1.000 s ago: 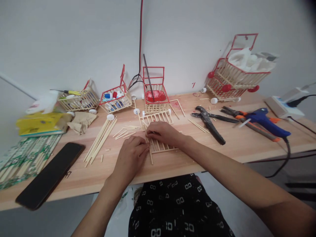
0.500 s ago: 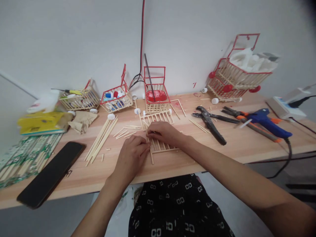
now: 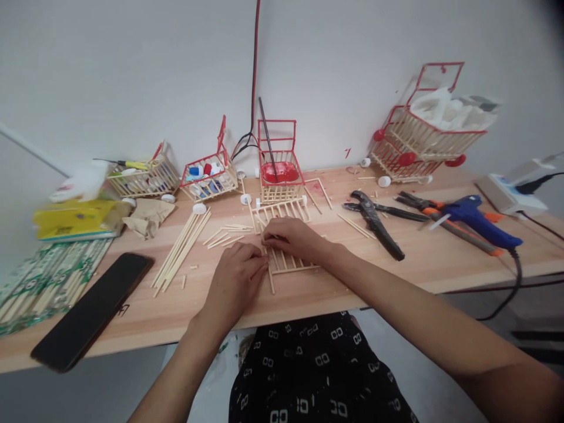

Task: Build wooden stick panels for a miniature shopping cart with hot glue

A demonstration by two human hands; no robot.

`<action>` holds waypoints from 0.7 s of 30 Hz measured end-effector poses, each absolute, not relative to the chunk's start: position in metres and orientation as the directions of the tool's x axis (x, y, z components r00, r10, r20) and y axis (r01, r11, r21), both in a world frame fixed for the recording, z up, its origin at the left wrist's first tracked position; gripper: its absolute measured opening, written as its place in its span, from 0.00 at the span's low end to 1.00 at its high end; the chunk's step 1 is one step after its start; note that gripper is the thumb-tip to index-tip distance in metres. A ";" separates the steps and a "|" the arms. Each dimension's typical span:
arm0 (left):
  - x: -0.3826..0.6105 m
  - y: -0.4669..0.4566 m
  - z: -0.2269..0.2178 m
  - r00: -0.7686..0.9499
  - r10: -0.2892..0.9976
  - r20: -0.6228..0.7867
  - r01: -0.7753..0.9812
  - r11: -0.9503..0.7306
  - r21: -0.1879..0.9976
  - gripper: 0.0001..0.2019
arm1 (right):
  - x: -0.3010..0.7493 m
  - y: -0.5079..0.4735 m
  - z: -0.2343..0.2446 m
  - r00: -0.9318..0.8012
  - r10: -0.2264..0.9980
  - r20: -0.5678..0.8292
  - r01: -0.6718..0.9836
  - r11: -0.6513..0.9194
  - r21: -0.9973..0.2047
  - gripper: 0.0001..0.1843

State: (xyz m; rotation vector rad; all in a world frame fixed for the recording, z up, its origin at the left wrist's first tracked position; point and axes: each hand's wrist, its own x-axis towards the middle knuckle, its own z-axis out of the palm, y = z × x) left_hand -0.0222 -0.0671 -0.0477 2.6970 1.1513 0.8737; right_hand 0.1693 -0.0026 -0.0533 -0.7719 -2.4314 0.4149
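A ladder-like frame of thin wooden sticks (image 3: 293, 270) lies flat on the table in front of me. My right hand (image 3: 293, 238) reaches over it, its fingers pinched on the frame's left side and hiding part of the bars. Close beside it, my left hand (image 3: 238, 267) has thumb and fingers closed at the same left edge, where one stick's lower end sticks out toward me. The fingertips of both hands nearly meet, and the exact contact is partly hidden. Just behind lies a second slatted stick panel (image 3: 288, 208).
Behind stand small stick carts, one holding a red container (image 3: 279, 172). Loose sticks (image 3: 183, 249) and a phone (image 3: 92, 311) lie left. Black-handled cutters (image 3: 376, 223), pliers (image 3: 467, 226) and a blue glue gun (image 3: 480, 220) with its cord lie right, near a power strip (image 3: 511, 194).
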 end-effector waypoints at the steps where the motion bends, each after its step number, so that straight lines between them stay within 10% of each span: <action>1: -0.022 -0.067 -0.048 0.553 0.687 0.472 0.640 -0.713 0.286 0.07 | 0.169 -0.003 -0.053 -0.684 0.604 0.409 0.436 0.788 -0.435 0.08; 21: -0.023 -0.067 -0.049 0.555 0.688 0.468 0.639 -0.713 0.289 0.07 | 0.168 -0.002 -0.055 -0.681 0.611 0.404 0.446 0.783 -0.433 0.08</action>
